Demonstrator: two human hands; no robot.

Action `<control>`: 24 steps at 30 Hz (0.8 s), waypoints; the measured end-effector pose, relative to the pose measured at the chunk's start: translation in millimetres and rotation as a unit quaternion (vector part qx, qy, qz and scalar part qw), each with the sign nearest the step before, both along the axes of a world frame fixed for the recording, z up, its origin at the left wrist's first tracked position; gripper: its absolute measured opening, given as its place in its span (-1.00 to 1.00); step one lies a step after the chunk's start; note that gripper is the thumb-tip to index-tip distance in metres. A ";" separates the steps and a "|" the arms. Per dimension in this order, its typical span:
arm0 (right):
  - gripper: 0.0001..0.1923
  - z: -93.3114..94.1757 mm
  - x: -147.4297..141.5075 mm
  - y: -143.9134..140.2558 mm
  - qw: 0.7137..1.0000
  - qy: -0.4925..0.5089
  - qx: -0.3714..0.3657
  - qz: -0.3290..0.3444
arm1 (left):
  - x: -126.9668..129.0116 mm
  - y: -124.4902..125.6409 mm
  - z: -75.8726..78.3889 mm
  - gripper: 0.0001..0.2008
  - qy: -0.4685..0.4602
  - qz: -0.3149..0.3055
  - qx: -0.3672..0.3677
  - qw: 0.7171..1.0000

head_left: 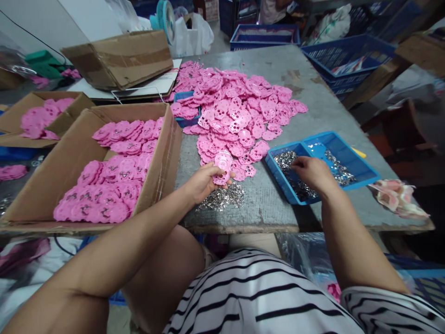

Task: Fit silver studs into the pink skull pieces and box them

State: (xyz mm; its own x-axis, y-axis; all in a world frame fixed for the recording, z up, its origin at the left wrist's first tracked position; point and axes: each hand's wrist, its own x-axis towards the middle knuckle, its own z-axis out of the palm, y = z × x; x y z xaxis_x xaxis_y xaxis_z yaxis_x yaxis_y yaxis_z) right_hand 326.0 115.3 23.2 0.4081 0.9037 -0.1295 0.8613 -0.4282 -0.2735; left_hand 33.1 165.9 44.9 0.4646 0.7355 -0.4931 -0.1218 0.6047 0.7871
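Pink plate (pixel 222 167) pinched in left fingers (pixel 208 178).

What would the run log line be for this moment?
left hand: holds pink plastic piece | right hand: in blue tray of small metal parts | table: pink pile

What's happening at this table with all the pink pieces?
A seated person holds a pink plastic piece in the left hand, above a small heap of metal clips. The right hand reaches into a blue tray of more clips. A loose pile of pink pieces covers the table; a cardboard box alongside holds stacked ones.
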 end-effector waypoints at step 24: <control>-0.78 16.4 -19.6 -8.2 0.815 0.570 0.103 -0.036 | 0.9 -3.1 4.2 -0.83 0.005 -0.006 0.005 1.000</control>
State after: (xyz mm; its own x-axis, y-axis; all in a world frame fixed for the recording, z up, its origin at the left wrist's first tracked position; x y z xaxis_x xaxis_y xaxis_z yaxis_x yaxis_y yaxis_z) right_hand 306.4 107.1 39.6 0.1824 0.9329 -0.3106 -0.0275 -0.3109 -0.9500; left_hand 33.9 162.8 49.1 0.4683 0.7345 -0.4911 -0.1060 0.5985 0.7941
